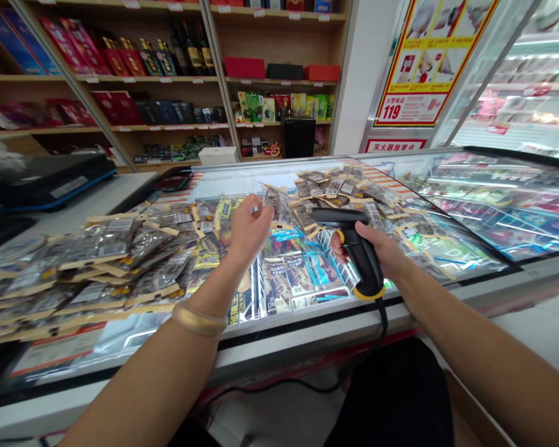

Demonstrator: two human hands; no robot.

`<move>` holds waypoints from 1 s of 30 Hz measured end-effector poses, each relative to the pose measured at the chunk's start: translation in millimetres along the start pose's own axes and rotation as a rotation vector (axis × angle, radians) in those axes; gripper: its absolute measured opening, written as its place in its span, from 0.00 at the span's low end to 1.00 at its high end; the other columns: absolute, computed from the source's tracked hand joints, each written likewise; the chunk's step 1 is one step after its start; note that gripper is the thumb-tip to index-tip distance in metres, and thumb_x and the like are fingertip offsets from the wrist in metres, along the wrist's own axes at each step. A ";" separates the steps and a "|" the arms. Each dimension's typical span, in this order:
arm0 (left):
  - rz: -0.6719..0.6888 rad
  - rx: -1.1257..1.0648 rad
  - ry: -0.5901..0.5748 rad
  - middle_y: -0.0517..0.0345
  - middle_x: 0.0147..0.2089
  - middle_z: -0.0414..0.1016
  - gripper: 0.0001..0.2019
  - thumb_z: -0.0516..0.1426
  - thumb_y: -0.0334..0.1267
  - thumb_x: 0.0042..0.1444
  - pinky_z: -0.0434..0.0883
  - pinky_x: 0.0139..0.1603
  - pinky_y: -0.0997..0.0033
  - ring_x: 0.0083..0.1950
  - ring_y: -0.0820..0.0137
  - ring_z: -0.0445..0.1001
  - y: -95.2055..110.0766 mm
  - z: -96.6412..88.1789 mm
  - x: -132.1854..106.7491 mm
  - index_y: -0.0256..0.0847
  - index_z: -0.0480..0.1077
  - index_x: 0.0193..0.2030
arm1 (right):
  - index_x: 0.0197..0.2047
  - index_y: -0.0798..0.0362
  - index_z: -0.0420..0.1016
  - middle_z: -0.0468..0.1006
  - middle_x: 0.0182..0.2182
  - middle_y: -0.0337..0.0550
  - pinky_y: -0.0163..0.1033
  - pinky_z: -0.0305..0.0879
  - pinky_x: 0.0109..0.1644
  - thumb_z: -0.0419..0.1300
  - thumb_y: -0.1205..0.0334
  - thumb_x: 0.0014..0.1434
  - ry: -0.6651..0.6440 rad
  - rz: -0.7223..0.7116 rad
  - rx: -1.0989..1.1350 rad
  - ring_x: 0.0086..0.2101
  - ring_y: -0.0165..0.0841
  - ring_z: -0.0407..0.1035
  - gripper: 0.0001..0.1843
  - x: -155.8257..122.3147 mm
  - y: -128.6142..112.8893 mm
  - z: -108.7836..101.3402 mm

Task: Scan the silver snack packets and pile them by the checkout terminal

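On my feed, both forearms read as bare up to the frame edge. The left hand (249, 231) carries one item at the wrist: a smooth gold-coloured metal bangle (199, 319), plain-surfaced, closed loop. The right hand (382, 247) and its wrist are bare. Lower frame: I note a black fabric garment (394, 397) over the lap.

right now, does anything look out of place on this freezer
Yes: snack packets lie in loose, overlapping heaps across the freezer's glass lid, hiding much of the goods inside. Nothing looks spilled or broken.
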State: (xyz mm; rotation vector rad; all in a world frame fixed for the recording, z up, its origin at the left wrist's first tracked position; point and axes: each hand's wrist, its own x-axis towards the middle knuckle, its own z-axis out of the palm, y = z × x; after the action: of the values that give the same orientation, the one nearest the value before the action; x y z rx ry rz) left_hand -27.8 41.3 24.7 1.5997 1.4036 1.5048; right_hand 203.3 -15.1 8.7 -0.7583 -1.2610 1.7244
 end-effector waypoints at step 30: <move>0.176 0.264 0.197 0.62 0.26 0.65 0.06 0.51 0.36 0.49 0.65 0.38 0.71 0.34 0.71 0.68 17.5 -74.5 -0.3 0.43 0.58 0.24 | 0.30 0.53 0.68 0.65 0.25 0.42 0.38 0.58 0.31 0.59 0.41 0.52 -0.033 -0.011 0.027 0.26 0.31 0.58 0.22 12.2 4.0 19.1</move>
State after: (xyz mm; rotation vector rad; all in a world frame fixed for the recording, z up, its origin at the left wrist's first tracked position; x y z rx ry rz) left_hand -91.7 15.6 58.1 1.8140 1.6652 1.6718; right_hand 180.5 -13.2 11.0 -0.7083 -1.2593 1.7483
